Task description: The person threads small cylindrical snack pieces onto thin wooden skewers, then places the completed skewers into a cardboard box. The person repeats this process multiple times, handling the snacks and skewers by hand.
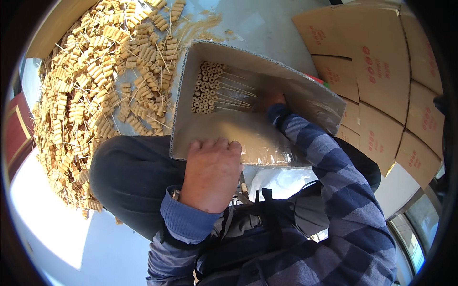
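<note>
An open cardboard box (183,71) with a clear plastic liner rests in front of me, across my lap. Over its near wall hook the fingers of my left hand (212,174), which grips the edge. Reaching in from the right, my right hand (272,101) is down inside the box; shadow hides its fingers, so I cannot see whether it holds anything. Against the box's left end lies a neat stack of skewers (206,88), tan hollow rolls on thin sticks. Their ring-shaped ends face up and the bare sticks point right, toward my right hand.
A large loose heap of similar skewers (95,86) spreads over the pale surface on the left. Flat brown cartons with red print (381,76) stand on the right. Tan crumbs (202,26) lie beyond the box. Bright sunlight falls at lower left.
</note>
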A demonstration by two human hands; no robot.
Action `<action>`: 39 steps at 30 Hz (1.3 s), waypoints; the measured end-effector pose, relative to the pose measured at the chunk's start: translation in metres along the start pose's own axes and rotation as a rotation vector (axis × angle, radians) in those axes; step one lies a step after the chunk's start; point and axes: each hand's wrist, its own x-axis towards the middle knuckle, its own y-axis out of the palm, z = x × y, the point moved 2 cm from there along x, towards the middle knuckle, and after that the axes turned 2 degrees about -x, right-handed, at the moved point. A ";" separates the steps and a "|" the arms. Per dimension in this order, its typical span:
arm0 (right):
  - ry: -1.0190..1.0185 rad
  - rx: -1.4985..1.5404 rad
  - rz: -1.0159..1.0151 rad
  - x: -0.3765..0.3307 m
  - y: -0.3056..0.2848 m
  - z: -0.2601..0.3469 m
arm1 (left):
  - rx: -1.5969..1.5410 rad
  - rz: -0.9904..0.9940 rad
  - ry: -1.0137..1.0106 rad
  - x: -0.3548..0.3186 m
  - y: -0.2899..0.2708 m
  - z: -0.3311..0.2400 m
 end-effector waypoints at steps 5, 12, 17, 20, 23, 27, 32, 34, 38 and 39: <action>0.123 -0.532 -0.057 -0.006 0.047 -0.014 | -0.003 0.049 -0.022 0.004 0.001 0.000; 0.113 -0.195 0.355 0.006 0.045 -0.016 | -0.035 0.035 -0.035 0.004 0.000 -0.001; 0.027 -0.422 0.310 -0.012 0.032 -0.015 | -0.030 -0.002 -0.015 0.002 0.001 -0.001; -0.087 -0.310 0.480 -0.012 0.034 -0.024 | -0.012 0.007 0.003 0.000 0.003 -0.002; -0.119 0.129 0.244 -0.014 0.005 -0.034 | 0.015 -0.031 0.048 -0.005 -0.003 -0.006; -0.373 0.086 0.303 -0.036 -0.098 -0.040 | -0.037 -0.201 0.080 -0.030 -0.029 -0.008; -0.502 0.920 0.102 -0.115 -0.257 -0.045 | -0.215 -0.629 0.129 -0.119 -0.077 0.025; -0.491 0.915 0.000 -0.144 -0.296 -0.048 | -0.289 -0.801 0.046 -0.174 -0.088 0.066; -0.472 0.931 -0.155 -0.188 -0.330 -0.056 | -0.610 -1.040 -0.550 -0.284 -0.068 0.178; -0.457 0.934 -0.158 -0.196 -0.332 -0.058 | -0.604 -1.084 -0.684 -0.306 -0.052 0.205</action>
